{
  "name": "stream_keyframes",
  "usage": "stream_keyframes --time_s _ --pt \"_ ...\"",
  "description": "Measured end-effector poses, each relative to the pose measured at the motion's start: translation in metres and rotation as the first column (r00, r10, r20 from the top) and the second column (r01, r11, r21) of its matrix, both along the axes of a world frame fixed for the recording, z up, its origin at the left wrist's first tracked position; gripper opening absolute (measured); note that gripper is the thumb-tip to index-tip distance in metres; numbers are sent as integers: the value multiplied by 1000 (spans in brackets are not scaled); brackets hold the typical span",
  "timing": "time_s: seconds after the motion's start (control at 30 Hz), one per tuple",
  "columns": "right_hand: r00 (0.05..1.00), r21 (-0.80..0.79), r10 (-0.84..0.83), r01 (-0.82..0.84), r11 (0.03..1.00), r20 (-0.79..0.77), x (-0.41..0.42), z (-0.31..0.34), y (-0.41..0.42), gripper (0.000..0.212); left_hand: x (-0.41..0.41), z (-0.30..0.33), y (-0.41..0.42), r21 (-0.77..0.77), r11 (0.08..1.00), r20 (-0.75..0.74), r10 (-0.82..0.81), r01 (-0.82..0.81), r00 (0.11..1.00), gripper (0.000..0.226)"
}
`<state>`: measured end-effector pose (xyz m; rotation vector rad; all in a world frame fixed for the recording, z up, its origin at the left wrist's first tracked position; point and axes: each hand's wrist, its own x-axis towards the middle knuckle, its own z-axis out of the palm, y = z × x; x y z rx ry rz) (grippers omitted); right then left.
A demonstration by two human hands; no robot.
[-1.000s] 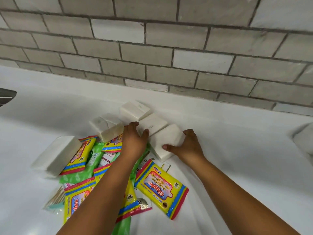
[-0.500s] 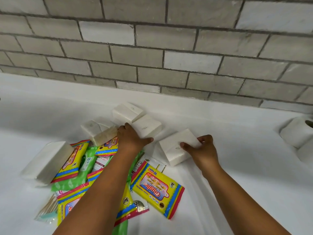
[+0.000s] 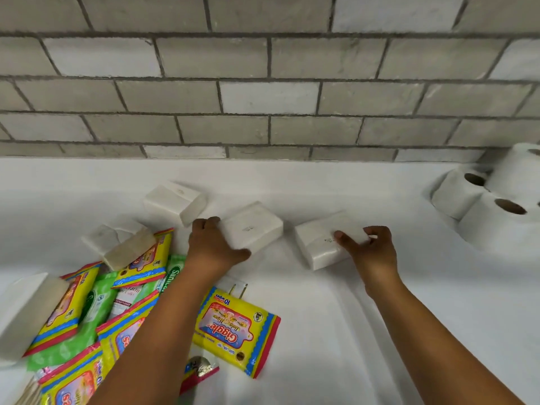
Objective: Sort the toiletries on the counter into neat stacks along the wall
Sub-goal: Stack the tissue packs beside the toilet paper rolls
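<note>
White tissue packs are the active items. Left hand [image 3: 213, 244] grips the middle tissue pack [image 3: 254, 226] by its left end, fingers over the far edge, thumb along the near side. Right hand [image 3: 371, 247] grips the right tissue pack [image 3: 321, 244] at its right end, thumb on top, fingers curled round the far corner. Both packs sit flat on the white counter [image 3: 336, 331], apart from each other and short of the grey tile wall [image 3: 263, 97].

Third tissue pack [image 3: 175, 201] lies behind-left of the middle one, nearer the wall, not touched. Two more white packs [image 3: 122, 244] rest on the pile at left; another large one [image 3: 23, 314] is at the left edge.

Pile under the left forearm: yellow wipes packets [image 3: 143, 258], green sachets [image 3: 96, 305], overlapping, unsorted. One yellow Giggles wipes packet [image 3: 236, 331] lies alone between the forearms. Toilet rolls [image 3: 491, 206] sit stacked at far right against the wall.
</note>
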<state>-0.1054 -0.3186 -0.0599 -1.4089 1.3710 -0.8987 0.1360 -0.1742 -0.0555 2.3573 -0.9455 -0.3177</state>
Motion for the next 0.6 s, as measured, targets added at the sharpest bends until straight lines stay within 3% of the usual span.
stream_keyframes --time_s 0.17,0.33,0.47,0.6 --pt "984 -35 -170 168 985 -49 -53 -1 -35 63 -45 8 -24 -91 982 -135 -175 164 975 112" --pt "959 -79 -242 233 969 -144 -89 -10 -69 67 -82 3 -54 -128 960 -196 -270 248 943 104" --pt "932 -122 -209 180 976 -297 -111 -17 -86 70 -104 -4 -77 -150 948 -231 -311 282 922 94" --pt "915 -383 -125 -34 923 -384 -129 -21 -83 63 -118 -7 -97 -155 942 -260 -331 299 907 97"
